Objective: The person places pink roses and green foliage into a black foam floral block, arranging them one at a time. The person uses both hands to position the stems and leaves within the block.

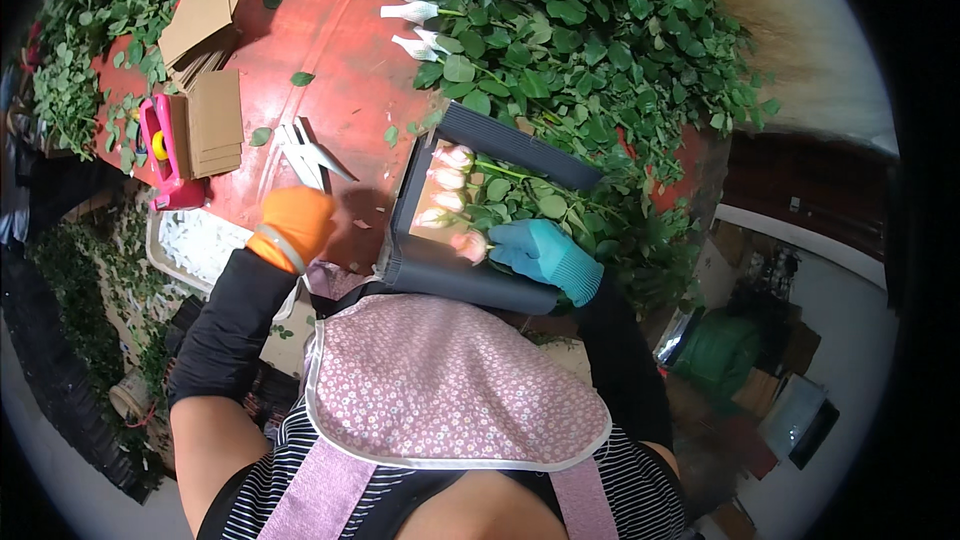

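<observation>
In front of me sits a black corrugated holder [465, 280] with its sides folded up around a tan cardboard sheet [424, 202]. Several pale pink roses [450, 180] lie in it, blooms to the left and leafy stems to the right. My right hand [540, 255], in a blue glove, has its fingers closed around the stem of a peach-pink rose [469, 246], just behind the bloom. My left hand [297, 223], in an orange glove, is curled into a fist left of the holder. Its fingertips are hidden. Just beyond it lies a white and grey scissor-like tool [312, 155].
Leafy rose stems [600, 50] are heaped at the far right, some with white-wrapped heads [410, 12]. Brown cardboard pieces [215, 120] and a pink tape dispenser [165, 155] stand at the left of the red table [335, 40]. A white tray [185, 245] holds white scraps.
</observation>
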Motion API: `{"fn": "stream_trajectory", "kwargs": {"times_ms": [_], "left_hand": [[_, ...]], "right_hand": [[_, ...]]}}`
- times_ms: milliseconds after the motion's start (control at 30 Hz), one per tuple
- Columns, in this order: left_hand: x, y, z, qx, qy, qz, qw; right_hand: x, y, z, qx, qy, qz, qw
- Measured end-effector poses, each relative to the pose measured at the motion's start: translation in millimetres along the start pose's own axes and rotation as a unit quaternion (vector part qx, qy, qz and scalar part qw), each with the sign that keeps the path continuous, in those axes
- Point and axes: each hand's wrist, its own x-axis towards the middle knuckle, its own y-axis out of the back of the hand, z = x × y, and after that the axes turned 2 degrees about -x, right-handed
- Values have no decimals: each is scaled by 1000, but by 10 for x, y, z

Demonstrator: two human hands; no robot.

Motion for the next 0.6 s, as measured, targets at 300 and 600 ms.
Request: {"fn": "stream_trajectory", "kwargs": {"times_ms": [300, 600], "left_hand": [[503, 334, 480, -54, -189, 86, 977], [589, 120, 1262, -554, -134, 6, 822]], "right_hand": [[-137, 56, 12, -28, -63, 68, 995], [-93, -144, 64, -29, -29, 211, 977]]}}
